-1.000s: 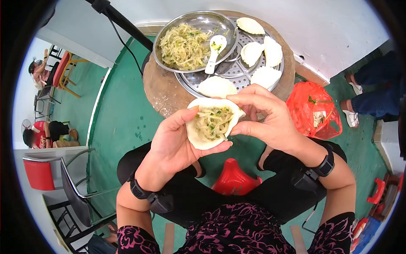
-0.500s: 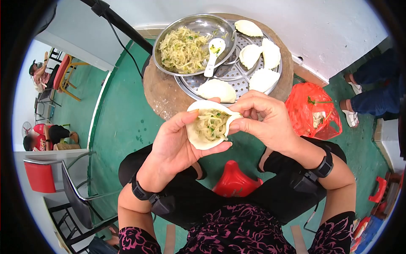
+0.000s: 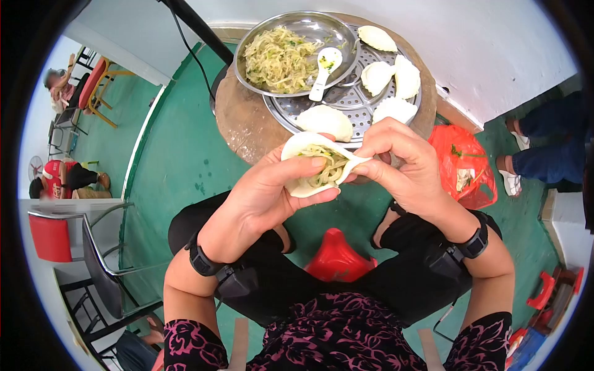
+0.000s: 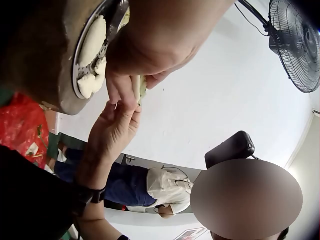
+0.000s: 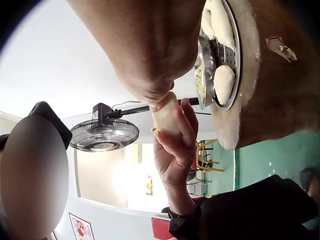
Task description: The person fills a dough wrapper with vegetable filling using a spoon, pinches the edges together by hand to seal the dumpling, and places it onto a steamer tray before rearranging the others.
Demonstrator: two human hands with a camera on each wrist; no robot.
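Note:
Between the two hands is an open dumpling (image 3: 302, 187), its pale dough wrapper folded up around shredded filling (image 3: 334, 168) with green bits. The left hand (image 3: 260, 195) cradles it from below and the left side, its thumb lying across the filling. At the right end, the thumb and fingers of the right hand (image 3: 409, 167) pinch the dough edge together. In the right wrist view the underside of the wrapper (image 5: 166, 120) shows against the left fingers. Just beyond the hands, a folded dumpling (image 3: 325, 122) lies on a perforated metal tray (image 3: 362, 116).
A steel bowl (image 3: 339, 34) of shredded filling, with a white spoon (image 3: 321, 80) in it, overlaps the tray on a round wooden table (image 3: 238, 117). Several folded dumplings sit on the tray's right side. A red plastic bag (image 3: 479, 176) stands at the right, a red stool (image 3: 337, 263) between the knees.
The left thumb has moved from the wrapper's rim inward over the filling. The wrapper's opening has narrowed, and its right end is drawn together between the right fingers.

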